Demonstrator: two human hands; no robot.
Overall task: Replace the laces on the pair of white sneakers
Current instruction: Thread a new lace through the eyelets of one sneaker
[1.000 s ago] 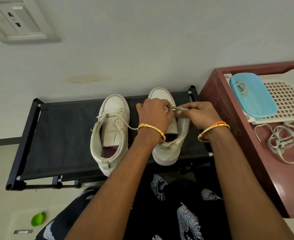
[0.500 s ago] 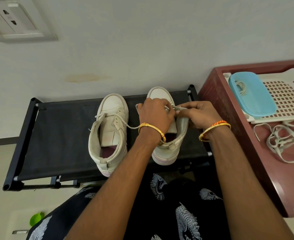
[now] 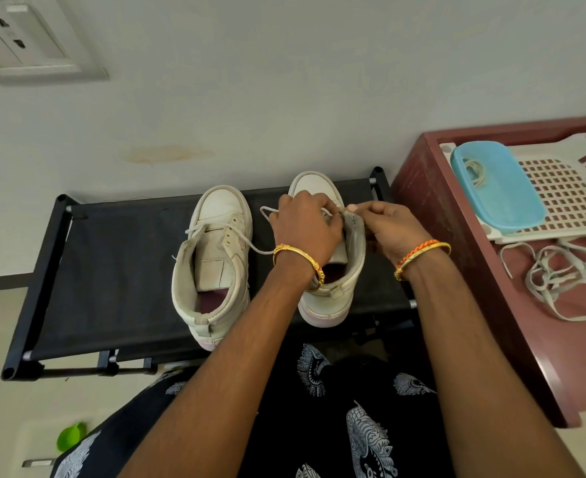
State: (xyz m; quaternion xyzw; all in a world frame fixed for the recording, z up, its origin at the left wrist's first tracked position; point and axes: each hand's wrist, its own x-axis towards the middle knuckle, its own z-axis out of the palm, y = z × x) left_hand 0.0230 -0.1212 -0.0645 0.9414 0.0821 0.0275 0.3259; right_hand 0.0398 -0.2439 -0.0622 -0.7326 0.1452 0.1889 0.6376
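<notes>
Two white high-top sneakers stand side by side on a black fabric rack (image 3: 119,270), toes toward the wall. The left sneaker (image 3: 212,263) has a white lace (image 3: 246,241) lying across its top and trailing toward my left wrist. My left hand (image 3: 305,225) lies over the front of the right sneaker (image 3: 333,294), fingers curled around a lace there, and a small loop of that lace pokes out on its left. My right hand (image 3: 386,224) pinches the lace's end between thumb and fingertips at the shoe's right edge. The eyelets under my hands are hidden.
A dark red table (image 3: 491,305) stands close on the right. On it are a white perforated tray (image 3: 567,188), a light blue lidded box (image 3: 498,188) and a heap of loose white laces (image 3: 560,281). A wall with a socket plate (image 3: 26,39) is behind the rack.
My right hand has drawn the lace end a little to the right and up. A small loop of lace now shows left of my left hand. The sneakers have not moved.
</notes>
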